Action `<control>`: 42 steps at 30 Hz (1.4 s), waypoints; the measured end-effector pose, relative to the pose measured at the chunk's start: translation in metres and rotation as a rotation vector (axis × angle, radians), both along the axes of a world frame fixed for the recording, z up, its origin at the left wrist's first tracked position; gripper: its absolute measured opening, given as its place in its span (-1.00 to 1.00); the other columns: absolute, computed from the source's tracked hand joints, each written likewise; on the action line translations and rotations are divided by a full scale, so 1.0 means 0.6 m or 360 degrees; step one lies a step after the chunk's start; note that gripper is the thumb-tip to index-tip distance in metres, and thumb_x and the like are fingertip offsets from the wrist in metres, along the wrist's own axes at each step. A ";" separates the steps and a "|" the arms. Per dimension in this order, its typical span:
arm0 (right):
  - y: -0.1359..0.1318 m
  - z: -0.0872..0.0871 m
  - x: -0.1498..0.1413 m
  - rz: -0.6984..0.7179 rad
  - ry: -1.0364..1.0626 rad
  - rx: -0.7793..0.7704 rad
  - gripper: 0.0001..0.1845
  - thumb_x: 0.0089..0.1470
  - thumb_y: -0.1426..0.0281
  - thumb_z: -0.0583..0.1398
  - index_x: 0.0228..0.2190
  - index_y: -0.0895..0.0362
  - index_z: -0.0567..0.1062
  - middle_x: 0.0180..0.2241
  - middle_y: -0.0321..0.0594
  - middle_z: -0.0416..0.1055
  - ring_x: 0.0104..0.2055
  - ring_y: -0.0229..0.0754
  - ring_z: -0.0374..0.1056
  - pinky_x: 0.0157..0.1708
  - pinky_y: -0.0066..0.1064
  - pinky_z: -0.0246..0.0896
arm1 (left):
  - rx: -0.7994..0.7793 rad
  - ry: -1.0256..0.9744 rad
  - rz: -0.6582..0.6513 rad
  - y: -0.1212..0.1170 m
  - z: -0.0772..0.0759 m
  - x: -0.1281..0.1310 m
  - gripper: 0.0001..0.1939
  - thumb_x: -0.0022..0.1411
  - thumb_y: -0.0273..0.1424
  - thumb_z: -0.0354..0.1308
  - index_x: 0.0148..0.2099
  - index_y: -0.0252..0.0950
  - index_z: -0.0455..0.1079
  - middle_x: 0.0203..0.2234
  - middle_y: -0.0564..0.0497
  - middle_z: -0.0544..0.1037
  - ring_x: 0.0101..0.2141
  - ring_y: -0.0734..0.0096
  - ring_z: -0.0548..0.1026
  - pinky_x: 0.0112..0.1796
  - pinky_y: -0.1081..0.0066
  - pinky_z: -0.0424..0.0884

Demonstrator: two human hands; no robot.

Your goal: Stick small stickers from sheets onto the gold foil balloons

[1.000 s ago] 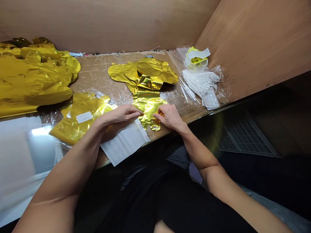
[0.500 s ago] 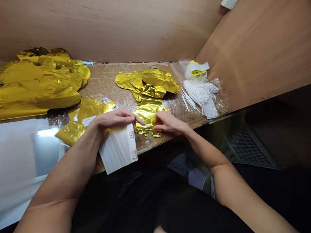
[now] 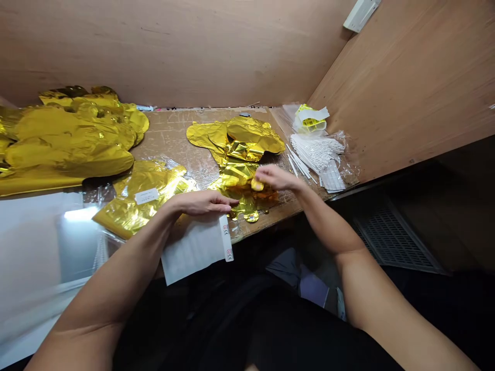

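Note:
A folded gold foil balloon lies near the front edge of the worktable. My left hand lies flat, fingers together, on a clear bag with a white backing that hangs over the table edge; its fingertips reach the foil's near end. My right hand rests on the right side of the foil, fingers curled and pinching a fold of it. More of the same gold foil spreads out behind.
A heap of gold foil balloons fills the back left. A bagged gold balloon with a white label lies left of my hands. White straws in plastic and a yellow tape roll sit at the right. Wooden walls enclose the table.
My right hand has moved up and to the right along the foil, folding it over. My left hand has flattened onto the clear bag, which has turned slightly.

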State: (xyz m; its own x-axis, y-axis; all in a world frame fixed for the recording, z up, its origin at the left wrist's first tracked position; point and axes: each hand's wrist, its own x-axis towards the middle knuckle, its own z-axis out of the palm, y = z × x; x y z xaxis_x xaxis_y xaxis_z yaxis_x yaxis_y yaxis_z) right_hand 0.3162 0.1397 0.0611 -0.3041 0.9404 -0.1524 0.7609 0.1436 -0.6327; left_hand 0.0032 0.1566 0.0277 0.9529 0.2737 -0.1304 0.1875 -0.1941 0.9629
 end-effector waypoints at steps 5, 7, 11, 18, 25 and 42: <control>0.065 0.092 0.054 -0.1045 -0.0299 0.0844 -0.65 0.46 0.52 0.01 -0.28 0.40 0.51 -0.30 -0.19 0.52 -0.31 -0.38 0.21 -0.22 -0.51 0.08 | 0.0009 0.0015 0.0293 0.002 -0.007 0.001 -0.60 0.29 -0.03 0.29 -0.42 -0.24 0.54 -0.50 -0.01 0.60 -0.48 0.36 0.49 -0.45 0.48 0.35; 0.039 0.090 0.028 -0.0972 -0.0254 0.0890 -0.72 0.47 0.48 0.06 -0.15 0.38 0.54 -0.18 -0.07 0.54 -0.24 -0.32 0.29 -0.18 -0.45 0.13 | 0.0074 -0.0051 0.0574 -0.002 -0.007 0.008 -0.49 0.35 -0.04 0.20 -0.53 -0.26 0.32 -0.65 0.09 0.34 -0.60 0.49 0.25 -0.55 0.49 0.15; -0.062 0.020 -0.087 -0.0097 0.0019 0.0489 -0.80 0.37 0.31 0.27 -0.22 0.18 0.64 -0.25 -0.17 0.58 -0.25 -0.20 0.40 -0.19 -0.37 0.23 | 0.0109 -0.0175 0.0959 -0.011 -0.019 0.031 -0.49 0.33 -0.01 0.14 -0.51 -0.25 0.21 -0.63 0.13 0.21 -0.58 0.53 0.18 -0.54 0.49 0.12; -0.112 -0.052 -0.162 -0.0188 -0.0061 0.0693 -0.85 0.37 0.40 0.24 -0.18 0.14 0.64 -0.18 -0.11 0.49 -0.11 -0.10 0.38 -0.04 -0.28 0.26 | -0.0448 -0.0271 0.1027 -0.032 -0.034 0.045 -0.39 0.30 0.18 0.17 -0.44 -0.28 0.33 -0.57 0.08 0.36 -0.56 0.49 0.27 -0.51 0.47 0.23; -0.119 -0.048 -0.170 -0.0207 -0.0010 0.0737 -0.81 0.37 0.47 0.16 -0.15 0.15 0.61 -0.19 -0.12 0.45 -0.18 -0.13 0.36 -0.11 -0.31 0.26 | -0.0347 -0.0322 0.0854 -0.030 -0.022 0.044 -0.48 0.17 0.07 0.37 -0.42 -0.30 0.40 -0.53 0.07 0.43 -0.47 0.43 0.40 -0.43 0.47 0.34; -0.147 -0.060 -0.199 -0.0228 -0.0341 0.0917 -0.69 0.46 0.35 0.07 -0.23 0.15 0.57 -0.24 -0.10 0.46 -0.28 -0.16 0.32 -0.30 -0.33 0.13 | -0.0048 -0.0244 0.0851 -0.033 -0.049 0.051 -0.85 0.10 -0.37 0.21 -0.30 -0.34 0.53 -0.51 0.08 0.52 -0.50 0.47 0.47 -0.42 0.50 0.33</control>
State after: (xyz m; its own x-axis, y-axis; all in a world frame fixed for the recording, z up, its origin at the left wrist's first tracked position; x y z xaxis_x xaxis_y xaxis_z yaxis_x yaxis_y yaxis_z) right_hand 0.1970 0.0513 0.0248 -0.1882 0.9186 0.3474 0.8991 0.3035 -0.3155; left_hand 0.0340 0.1370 -0.0018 0.6910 0.7226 -0.0165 0.1096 -0.0822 0.9906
